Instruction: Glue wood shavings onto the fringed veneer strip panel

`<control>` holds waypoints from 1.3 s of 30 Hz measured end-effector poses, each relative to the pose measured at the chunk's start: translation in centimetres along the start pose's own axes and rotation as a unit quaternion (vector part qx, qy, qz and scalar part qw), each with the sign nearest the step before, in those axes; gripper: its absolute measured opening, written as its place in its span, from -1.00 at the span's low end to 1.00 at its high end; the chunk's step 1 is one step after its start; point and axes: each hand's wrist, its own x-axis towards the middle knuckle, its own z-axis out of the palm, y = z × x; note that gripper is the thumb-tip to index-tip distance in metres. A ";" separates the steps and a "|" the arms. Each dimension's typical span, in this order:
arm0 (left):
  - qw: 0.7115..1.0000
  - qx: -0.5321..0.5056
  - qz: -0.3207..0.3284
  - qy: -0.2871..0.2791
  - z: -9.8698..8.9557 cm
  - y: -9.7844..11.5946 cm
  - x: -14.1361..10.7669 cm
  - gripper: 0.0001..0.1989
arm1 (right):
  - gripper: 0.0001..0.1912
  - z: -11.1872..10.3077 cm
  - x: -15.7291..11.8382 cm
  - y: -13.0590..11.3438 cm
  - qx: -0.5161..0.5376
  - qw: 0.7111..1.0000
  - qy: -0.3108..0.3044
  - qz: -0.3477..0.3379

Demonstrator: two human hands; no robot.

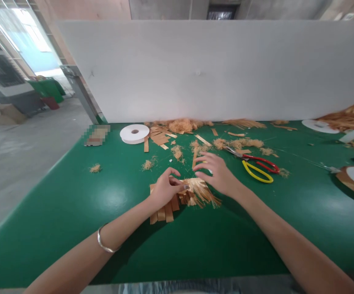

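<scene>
My left hand (167,188) is closed, thumb and fingertips pinching the upper edge of a frayed golden ribbon strip (198,192). Loose threads fan out from this strip to the right. Beneath my left hand lie several flat, unfrayed tan ribbon pieces (164,212), side by side on the green table (103,245). My right hand (215,173) hovers just right of and above the frayed ribbon, fingers bent and apart. A small white and yellow item (208,166) shows behind its fingers; its kind cannot be made out. A silver bangle (101,241) circles my left wrist.
Scissors (258,165) with red and yellow handles lie open to the right. A white ribbon roll (134,134), cut ribbon pieces (158,136) and thread fluff (181,124) lie toward the white board (195,73). A blurred-out flat object (96,134) rests at the left edge.
</scene>
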 end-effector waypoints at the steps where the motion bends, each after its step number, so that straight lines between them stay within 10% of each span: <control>1: 1.000 -0.001 -0.002 0.000 0.0 0.0 0.0 -0.61 | -0.82 0.4 -0.1 -0.8 0.016 0.999 -0.026 -0.010; 19: 1.000 0.016 0.006 -0.012 0.0 0.0 -0.1 -0.64 | -0.77 0.5 -0.4 -2.3 0.207 0.971 -0.081 0.090; 25: 1.000 0.005 0.013 -0.017 -0.2 -0.4 0.1 -0.62 | -0.80 1.1 -0.4 -2.5 0.569 0.791 -0.082 0.211; 34: 1.000 -0.009 0.002 -0.012 -0.1 -0.2 0.2 -0.61 | -0.74 1.5 0.0 -2.7 0.734 0.605 0.045 0.304; 39: 1.000 -0.021 0.002 -0.009 -0.2 0.0 0.1 -0.58 | -0.72 0.4 0.5 -2.8 0.718 0.616 0.116 0.303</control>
